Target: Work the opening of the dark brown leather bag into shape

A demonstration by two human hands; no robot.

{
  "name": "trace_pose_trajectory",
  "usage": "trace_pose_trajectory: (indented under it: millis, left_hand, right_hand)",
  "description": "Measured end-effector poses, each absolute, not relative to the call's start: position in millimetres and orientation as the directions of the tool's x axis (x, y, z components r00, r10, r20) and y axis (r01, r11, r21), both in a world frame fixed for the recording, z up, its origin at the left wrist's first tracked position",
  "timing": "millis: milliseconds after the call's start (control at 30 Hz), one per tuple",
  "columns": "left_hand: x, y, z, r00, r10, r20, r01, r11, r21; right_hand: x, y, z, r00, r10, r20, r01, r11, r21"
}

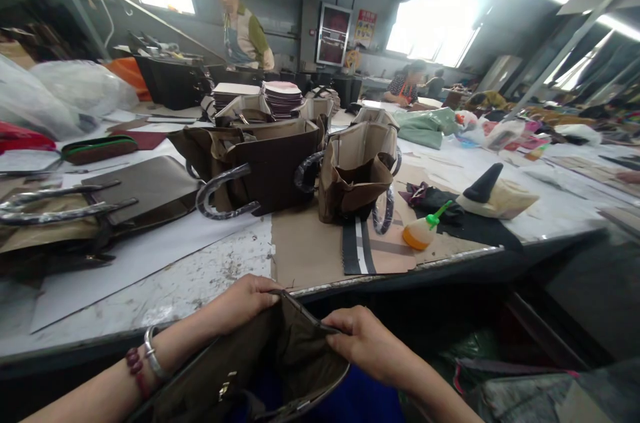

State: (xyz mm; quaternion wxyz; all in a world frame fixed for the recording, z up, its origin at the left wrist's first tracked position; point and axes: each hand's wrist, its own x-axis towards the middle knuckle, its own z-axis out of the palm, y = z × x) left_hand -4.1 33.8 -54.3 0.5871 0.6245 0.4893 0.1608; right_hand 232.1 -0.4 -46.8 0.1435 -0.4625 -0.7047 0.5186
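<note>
A dark brown handbag (240, 349) lies open near my lap, below the table edge, with its lining and a small metal clasp showing. My left hand (247, 303) pinches the bag's far rim at its corner. On the right side of the same rim, my right hand (363, 343) grips the edge between thumb and fingers. The rim stretches between both hands. The bag's lower part runs out of view.
Unfinished handbags with wrapped handles, a brown one (280, 166) and a tan-lined one (353, 176), stand on the worktable (230, 269). Near its front edge are an oil bottle (420, 233) and a cream block (505, 199). A co-worker (245, 36) stands behind.
</note>
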Motion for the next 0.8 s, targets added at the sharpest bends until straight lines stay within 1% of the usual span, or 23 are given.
trace_pose_trajectory:
  millis: [100, 200, 267, 367, 433, 467, 533, 600, 667, 733, 800]
  left_hand:
    - [-2, 32, -56, 0.396, 0.831, -0.389, 0.451, 0.193, 0.871]
    - [0, 24, -50, 0.373, 0.84, -0.394, 0.453, 0.206, 0.867]
    - [0, 17, -43, 0.356, 0.847, -0.396, 0.474, 0.202, 0.857]
    - [-2, 8, -28, 0.333, 0.85, -0.407, 0.509, 0.201, 0.837]
    - [-5, 2, -15, 0.343, 0.839, -0.422, 0.518, 0.206, 0.831]
    - [-5, 0, -9, 0.36, 0.826, -0.435, 0.522, 0.208, 0.827]
    - [-5, -3, 2, 0.388, 0.792, -0.47, 0.541, 0.217, 0.812]
    - [-1, -5, 9, 0.402, 0.763, -0.507, 0.557, 0.235, 0.796]
    - [5, -5, 10, 0.411, 0.735, -0.539, 0.553, 0.269, 0.788]
    - [12, -4, 7, 0.429, 0.709, -0.56, 0.518, 0.315, 0.795]
    - [17, -2, 3, 0.442, 0.695, -0.567, 0.477, 0.353, 0.805]
  right_hand:
    - [229, 2, -50, -0.5, 0.813, -0.299, 0.515, 0.002, -0.857]
    - [225, 6, -52, -0.422, 0.841, -0.338, 0.587, -0.03, -0.809]
    - [222, 7, -49, -0.405, 0.852, -0.331, 0.616, -0.013, -0.788]
    - [220, 5, -40, -0.468, 0.843, -0.267, 0.604, 0.085, -0.792]
    - [221, 3, -35, -0.538, 0.812, -0.226, 0.561, 0.144, -0.815]
    - [222, 2, -34, -0.565, 0.795, -0.22, 0.536, 0.15, -0.831]
    - [227, 3, -36, -0.598, 0.764, -0.242, 0.491, 0.111, -0.864]
    - [234, 9, -41, -0.608, 0.741, -0.285, 0.468, 0.045, -0.883]
    - [240, 16, -45, -0.612, 0.735, -0.291, 0.455, 0.027, -0.89]
    - [246, 24, -47, -0.613, 0.748, -0.255, 0.456, 0.071, -0.887]
    - [250, 30, -44, -0.61, 0.769, -0.192, 0.478, 0.163, -0.863]
